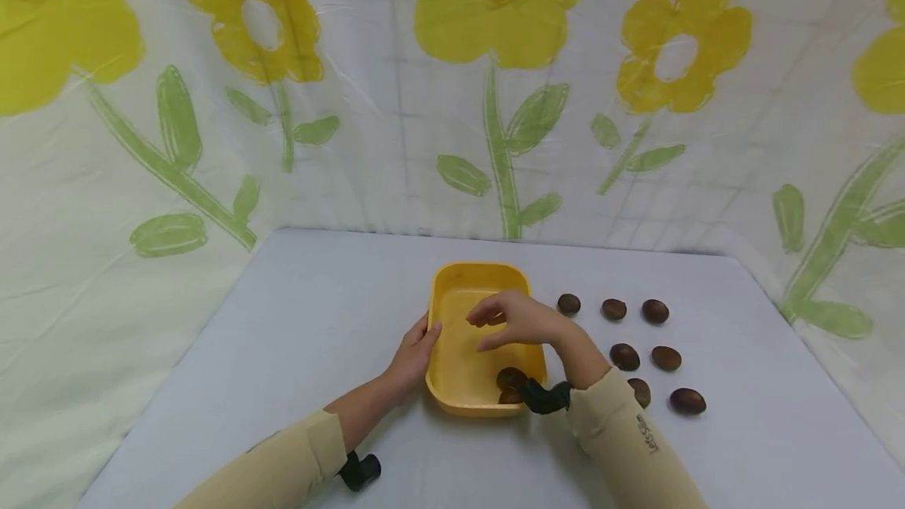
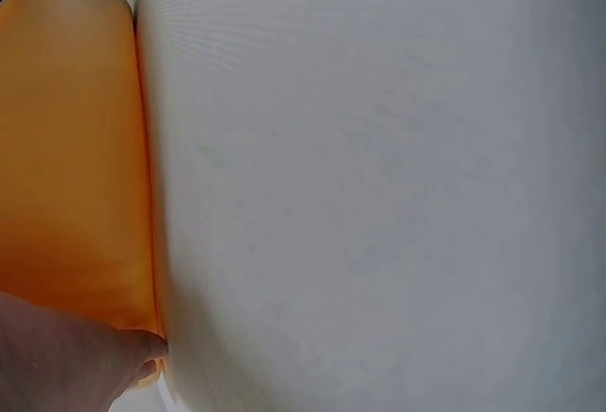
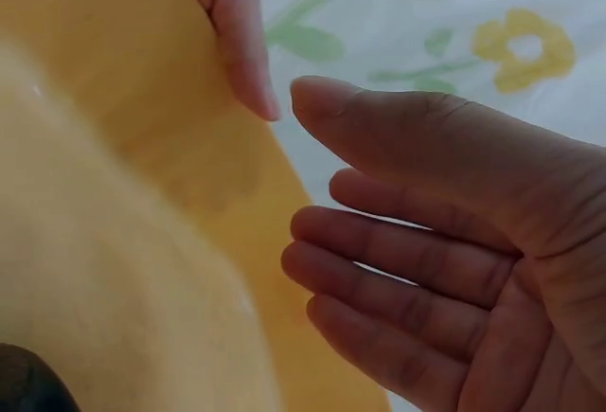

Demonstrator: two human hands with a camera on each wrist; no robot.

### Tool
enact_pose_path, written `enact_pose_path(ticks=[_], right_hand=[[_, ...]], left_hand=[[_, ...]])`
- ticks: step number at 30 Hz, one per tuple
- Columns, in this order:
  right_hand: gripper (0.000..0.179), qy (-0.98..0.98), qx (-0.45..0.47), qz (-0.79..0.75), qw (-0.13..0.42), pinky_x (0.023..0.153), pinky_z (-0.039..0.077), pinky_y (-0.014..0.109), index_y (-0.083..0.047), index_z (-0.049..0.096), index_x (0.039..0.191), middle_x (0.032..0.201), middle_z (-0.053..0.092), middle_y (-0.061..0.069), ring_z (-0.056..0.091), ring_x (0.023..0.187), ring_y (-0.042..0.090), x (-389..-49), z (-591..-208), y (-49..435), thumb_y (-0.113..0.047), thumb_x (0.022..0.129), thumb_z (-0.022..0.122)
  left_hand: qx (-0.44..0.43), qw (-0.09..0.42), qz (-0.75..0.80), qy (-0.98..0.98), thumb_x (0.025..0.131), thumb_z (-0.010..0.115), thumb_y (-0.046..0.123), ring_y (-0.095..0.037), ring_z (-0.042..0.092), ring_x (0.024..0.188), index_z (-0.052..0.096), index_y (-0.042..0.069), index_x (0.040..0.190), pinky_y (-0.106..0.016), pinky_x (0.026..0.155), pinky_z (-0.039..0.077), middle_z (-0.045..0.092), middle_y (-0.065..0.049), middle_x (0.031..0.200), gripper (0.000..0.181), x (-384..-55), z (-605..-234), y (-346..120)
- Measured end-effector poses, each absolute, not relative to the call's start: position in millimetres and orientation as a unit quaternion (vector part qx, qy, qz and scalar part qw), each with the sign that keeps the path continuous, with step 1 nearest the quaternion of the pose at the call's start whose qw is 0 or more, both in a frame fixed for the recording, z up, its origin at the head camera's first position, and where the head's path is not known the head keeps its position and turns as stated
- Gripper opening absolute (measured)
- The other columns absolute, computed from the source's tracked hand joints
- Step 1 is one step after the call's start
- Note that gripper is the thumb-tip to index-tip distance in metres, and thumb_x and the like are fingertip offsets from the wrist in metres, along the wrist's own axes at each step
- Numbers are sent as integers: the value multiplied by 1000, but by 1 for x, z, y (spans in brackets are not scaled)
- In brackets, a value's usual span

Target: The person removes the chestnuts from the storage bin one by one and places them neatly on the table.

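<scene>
A yellow plastic tray (image 1: 463,387) with raised sides lies on the table. My left hand (image 1: 413,352) grips its left side, thumb over the rim; the left wrist view has that hand (image 2: 71,355) at the tray's orange-looking outer wall (image 2: 71,147). Over the tray hovers my right hand (image 1: 522,319), fingers loosely bent and thumb apart. In the right wrist view nothing lies between this hand's thumb and fingers (image 3: 407,270). Brown chestnuts (image 1: 511,378) sit in the tray's near right corner, partly hidden by the black wrist camera.
Several more chestnuts (image 1: 666,358) are spread over the white table (image 1: 318,297) to the right of the tray, one partly behind the right sleeve. A black wrist camera (image 1: 547,397) on the right arm overlaps the tray's near right corner. A flower-printed curtain (image 1: 396,140) hangs behind the table.
</scene>
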State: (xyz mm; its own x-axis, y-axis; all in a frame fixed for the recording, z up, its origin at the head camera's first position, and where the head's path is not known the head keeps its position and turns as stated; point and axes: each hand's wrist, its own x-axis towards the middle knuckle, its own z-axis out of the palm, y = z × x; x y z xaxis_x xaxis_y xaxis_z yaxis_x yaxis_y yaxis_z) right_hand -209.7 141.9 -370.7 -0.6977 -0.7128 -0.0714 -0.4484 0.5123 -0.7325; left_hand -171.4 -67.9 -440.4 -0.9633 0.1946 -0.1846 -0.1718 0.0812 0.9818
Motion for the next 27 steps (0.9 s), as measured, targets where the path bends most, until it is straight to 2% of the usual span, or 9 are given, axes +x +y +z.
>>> enact_pose_path(ticks=[6, 10, 17, 27], right_hand=[[35, 849, -356, -339, 195, 87, 53, 35, 2, 66, 105, 104, 68, 17, 63, 97, 28, -211, -381, 139, -17, 77, 76], [31, 864, -349, -296, 212, 80, 54, 30, -1, 69, 97, 94, 70, 10, 63, 87, 21, -209, -384, 139, -18, 73, 79], [27, 880, -331, -236, 244, 69, 48, 20, -4, 70, 87, 82, 67, 3, 54, 73, 8, -203, -385, 139, -16, 66, 83], [22, 898, -267, -194, 292, 63, 47, 24, -9, 68, 76, 73, 62, -3, 52, 68, 12, -199, -384, 135, -14, 64, 85]], left_hand=[[14, 134, 681, 720, 103, 32, 25, -30, 39, 132, 18, 5, 149, -47, 111, 29, 28, -14, 152, 52, -170, -440, -68], [8, 135, 680, 721, 103, 32, 25, -30, 39, 132, 18, 5, 149, -47, 111, 28, 29, -15, 151, 52, -169, -440, -68], [1, 138, 685, 715, 102, 32, 24, -29, 37, 134, 18, 6, 149, -47, 112, 27, 29, -13, 152, 52, -170, -440, -68], [13, 143, 690, 709, 103, 32, 24, -29, 35, 135, 17, 7, 149, -47, 113, 26, 27, -13, 152, 52, -170, -441, -69]])
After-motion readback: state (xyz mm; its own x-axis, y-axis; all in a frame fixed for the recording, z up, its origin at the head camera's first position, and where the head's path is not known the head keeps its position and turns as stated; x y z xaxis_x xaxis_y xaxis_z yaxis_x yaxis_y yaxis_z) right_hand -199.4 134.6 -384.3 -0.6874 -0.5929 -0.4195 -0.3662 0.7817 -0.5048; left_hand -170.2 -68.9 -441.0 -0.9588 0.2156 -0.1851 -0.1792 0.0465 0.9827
